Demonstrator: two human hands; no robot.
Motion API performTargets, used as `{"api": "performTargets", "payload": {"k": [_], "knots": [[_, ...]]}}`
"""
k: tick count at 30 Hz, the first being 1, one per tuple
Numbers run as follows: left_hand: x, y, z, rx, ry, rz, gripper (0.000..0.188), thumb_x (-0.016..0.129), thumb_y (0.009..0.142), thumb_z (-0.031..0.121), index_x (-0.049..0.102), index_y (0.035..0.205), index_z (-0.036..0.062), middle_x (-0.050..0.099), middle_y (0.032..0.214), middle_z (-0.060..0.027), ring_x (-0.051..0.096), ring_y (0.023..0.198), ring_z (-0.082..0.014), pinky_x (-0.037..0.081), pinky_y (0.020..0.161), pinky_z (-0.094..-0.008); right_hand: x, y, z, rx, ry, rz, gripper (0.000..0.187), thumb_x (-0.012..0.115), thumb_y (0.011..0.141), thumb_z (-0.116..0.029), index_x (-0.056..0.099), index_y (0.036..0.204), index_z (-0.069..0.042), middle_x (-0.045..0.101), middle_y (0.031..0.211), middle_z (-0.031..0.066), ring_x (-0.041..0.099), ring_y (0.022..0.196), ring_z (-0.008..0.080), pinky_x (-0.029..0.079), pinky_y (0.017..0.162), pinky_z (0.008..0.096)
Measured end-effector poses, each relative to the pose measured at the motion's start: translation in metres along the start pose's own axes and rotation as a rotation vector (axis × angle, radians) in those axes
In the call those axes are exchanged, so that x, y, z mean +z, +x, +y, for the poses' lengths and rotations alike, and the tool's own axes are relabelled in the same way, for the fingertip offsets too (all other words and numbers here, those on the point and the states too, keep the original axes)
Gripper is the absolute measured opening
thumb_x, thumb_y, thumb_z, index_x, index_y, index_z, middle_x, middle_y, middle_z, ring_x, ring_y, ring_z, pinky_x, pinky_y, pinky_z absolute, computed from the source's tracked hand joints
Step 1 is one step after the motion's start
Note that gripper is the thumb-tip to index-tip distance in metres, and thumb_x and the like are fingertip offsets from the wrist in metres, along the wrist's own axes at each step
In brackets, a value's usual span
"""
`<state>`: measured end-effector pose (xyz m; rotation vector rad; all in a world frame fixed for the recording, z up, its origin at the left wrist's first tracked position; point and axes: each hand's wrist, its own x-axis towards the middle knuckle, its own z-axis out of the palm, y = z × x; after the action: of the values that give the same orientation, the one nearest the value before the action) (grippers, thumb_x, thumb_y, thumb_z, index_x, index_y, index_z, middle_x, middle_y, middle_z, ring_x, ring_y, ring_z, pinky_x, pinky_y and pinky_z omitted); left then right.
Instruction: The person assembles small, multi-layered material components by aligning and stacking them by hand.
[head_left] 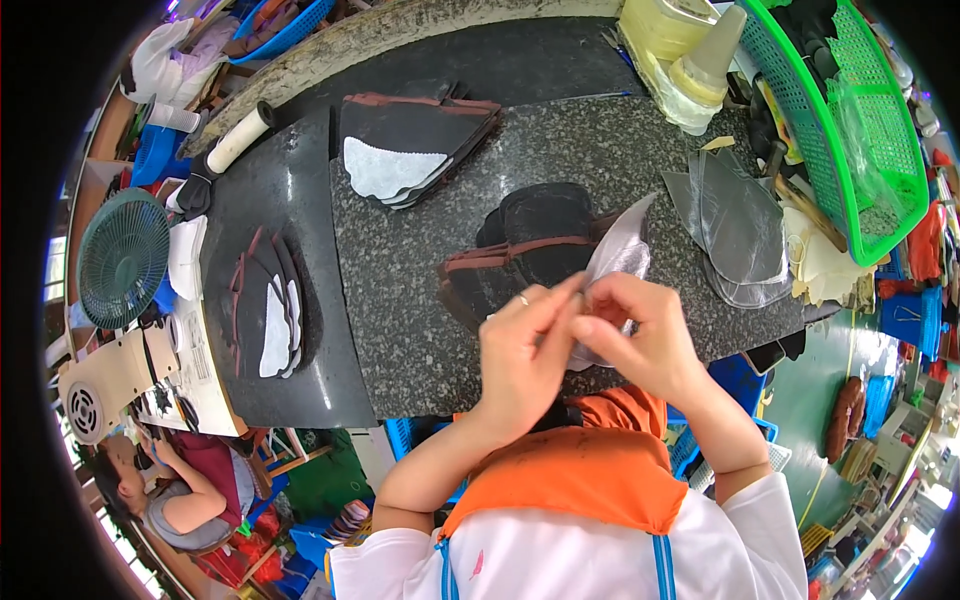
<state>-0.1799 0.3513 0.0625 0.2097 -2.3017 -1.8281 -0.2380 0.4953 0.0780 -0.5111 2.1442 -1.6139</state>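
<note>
Your left hand (522,345) and right hand (632,330) are both pinching the silvery grey piece (618,262) over the granite slab (420,300), right by the dark stack (525,250).

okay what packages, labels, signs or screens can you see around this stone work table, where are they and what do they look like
Clear plastic wrapped package of pale yellow material: far edge of the dark granite table, right of centre; blocky.
White paper sheet with dark print: left of the table, beside the beige machine; rectangular.
No signs or screens show.
The left hand and right hand pinch a silvery grey cut piece, unlabelled.
</note>
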Motion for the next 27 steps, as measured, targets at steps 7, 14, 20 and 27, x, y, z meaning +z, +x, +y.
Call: {"api": "performTargets", "payload": {"k": [7, 14, 20, 27], "knots": [[-0.038, 0.004, -0.008, -0.343, -0.364, 0.09, 0.024, 0.051, 0.096, 0.0, 0.067, 0.114, -0.0007, 0.061, 0.084, -0.0038, 0.054, 0.069, -0.0081, 0.042, 0.062, -0.0216, -0.019, -0.002, 0.024, -0.382, -0.277, 0.038, 0.019, 0.074, 0.072, -0.004, 0.055, 0.067, -0.004, 0.055, 0.064, 0.0054, 0.055, 0.052, 0.0206, 0.043, 0.048, 0.0307], [-0.009, 0.03, 0.013, 0.286, 0.094, 0.293, 0.013, 0.051, 0.094, 0.002, 0.063, 0.099, -0.0009, 0.064, 0.089, -0.0063, 0.058, 0.073, -0.01, 0.046, 0.066, -0.0224, 0.048, 0.002, -0.003, -0.35, 0.007, 0.575, 0.018, 0.064, 0.081, 0.003, 0.056, 0.096, -0.004, 0.059, 0.073, 0.0046, 0.058, 0.057, 0.0162, 0.047, 0.054, 0.0249], [-0.008, 0.028, 0.017, -0.159, -0.473, 0.369, 0.015, 0.057, 0.095, 0.011, 0.065, 0.095, -0.0018, 0.067, 0.089, -0.004, 0.062, 0.077, -0.0109, 0.05, 0.072, -0.0259, 0.022, 0.004, 0.015, 0.067, 0.158, 0.594, 0.021, 0.05, 0.095, -0.001, 0.06, 0.114, -0.004, 0.061, 0.081, 0.0013, 0.052, 0.067, 0.0031, 0.044, 0.061, 0.0194], [-0.028, 0.033, -0.006, -0.373, -0.876, 0.19, 0.02, 0.055, 0.097, 0.012, 0.066, 0.101, -0.0036, 0.068, 0.093, -0.006, 0.062, 0.077, -0.0093, 0.05, 0.07, -0.0245, -0.107, -0.079, 0.077, -0.15, -1.153, 0.248, 0.027, 0.066, 0.082, -0.005, 0.063, 0.109, -0.006, 0.063, 0.078, 0.0111, 0.06, 0.062, 0.0263, 0.049, 0.061, 0.0372]]}}
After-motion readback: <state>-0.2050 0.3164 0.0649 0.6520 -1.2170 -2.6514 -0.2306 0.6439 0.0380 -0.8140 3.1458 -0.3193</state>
